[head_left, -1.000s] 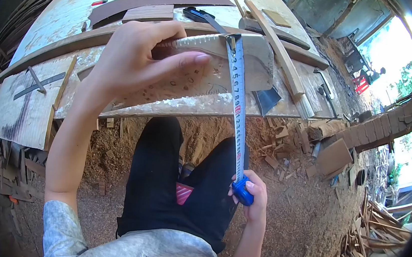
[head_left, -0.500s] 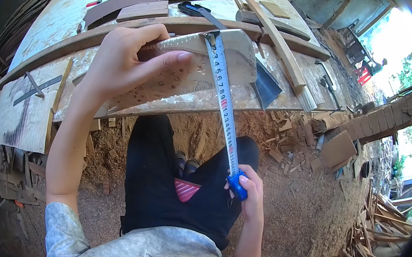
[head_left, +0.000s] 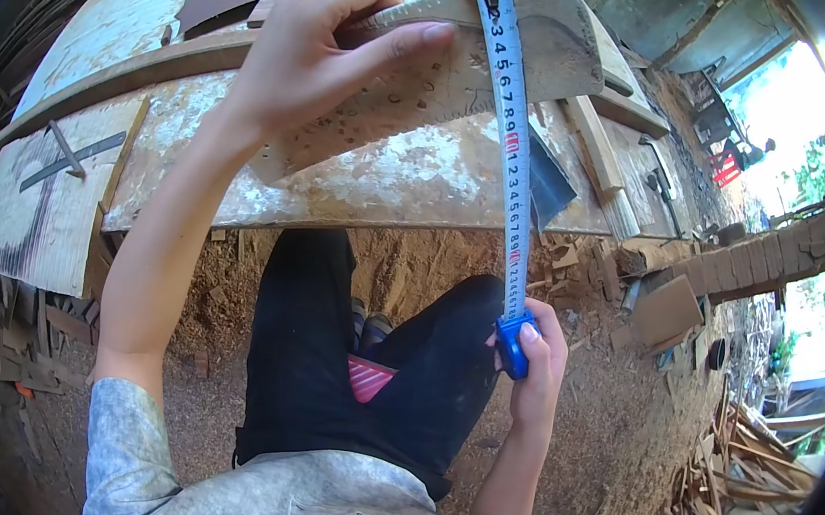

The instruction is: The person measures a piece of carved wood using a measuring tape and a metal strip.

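My left hand (head_left: 318, 52) grips a flat grey-brown piece of wood (head_left: 556, 41) by its far edge and holds it lifted above the workbench. A tape measure's white blade (head_left: 511, 147) is hooked on the top edge of that piece and runs straight down toward me. My right hand (head_left: 535, 356) holds the blue tape measure case (head_left: 514, 344) low, above my right leg, keeping the blade stretched.
A weathered wooden workbench (head_left: 156, 19) carries long planks, a dark strip and a dark blade-like sheet (head_left: 549, 183). Sawdust and wood offcuts (head_left: 622, 270) cover the ground. A brick wall (head_left: 786, 246) stands at the right, scrap sticks (head_left: 750, 494) at lower right.
The wood piece and my left hand have risen toward the top of the view. My right hand moved right and up with the case, and more blade is drawn out.
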The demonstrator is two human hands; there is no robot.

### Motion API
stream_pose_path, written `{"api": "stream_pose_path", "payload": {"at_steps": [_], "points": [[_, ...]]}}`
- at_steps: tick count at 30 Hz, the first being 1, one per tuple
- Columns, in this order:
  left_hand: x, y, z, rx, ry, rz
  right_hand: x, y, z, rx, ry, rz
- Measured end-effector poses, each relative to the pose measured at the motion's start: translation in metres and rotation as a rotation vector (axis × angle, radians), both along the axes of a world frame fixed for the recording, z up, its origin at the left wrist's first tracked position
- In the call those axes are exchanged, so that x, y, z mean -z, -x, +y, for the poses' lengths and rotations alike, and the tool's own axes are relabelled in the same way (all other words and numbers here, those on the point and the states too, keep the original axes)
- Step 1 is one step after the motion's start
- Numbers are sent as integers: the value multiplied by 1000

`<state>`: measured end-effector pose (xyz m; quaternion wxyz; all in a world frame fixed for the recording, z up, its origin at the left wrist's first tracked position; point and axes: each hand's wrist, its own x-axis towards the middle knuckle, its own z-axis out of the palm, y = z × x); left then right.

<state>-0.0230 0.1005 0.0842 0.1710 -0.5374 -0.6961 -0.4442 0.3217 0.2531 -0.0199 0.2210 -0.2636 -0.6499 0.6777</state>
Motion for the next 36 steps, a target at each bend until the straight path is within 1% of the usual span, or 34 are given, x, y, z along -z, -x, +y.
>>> {"api": "stream_pose_path", "payload": {"at_steps": [6, 7, 8, 14, 17, 20, 29, 32, 35, 36], "points": [[12, 12, -4, -18, -76, 52, 6, 13, -5, -6, 22, 13], [9, 10, -3, -22, -100, 58, 6, 15, -7, -2, 20, 21], [-2, 7, -2, 7, -180, 46, 5, 18, -7, 4, 18, 31], [2, 12, -4, -72, -239, 149, 2, 25, -6, -18, -41, 18], [2, 7, -5, -63, -245, 92, 4, 27, -6, -12, -32, 16], [5, 7, -5, -108, -207, 130, 7, 28, -8, 0, -19, 12], [4, -1, -1, -124, -133, 78, 10, 19, -7, 21, -4, -10], [3, -3, -3, -84, -136, 16, 9, 18, -9, 19, 1, -6], [18, 7, 2, -188, -256, 288, 9, 20, -12, 26, 10, -3], [18, 7, 2, -187, -247, 284, 9, 20, -12, 25, 11, -4]]}}
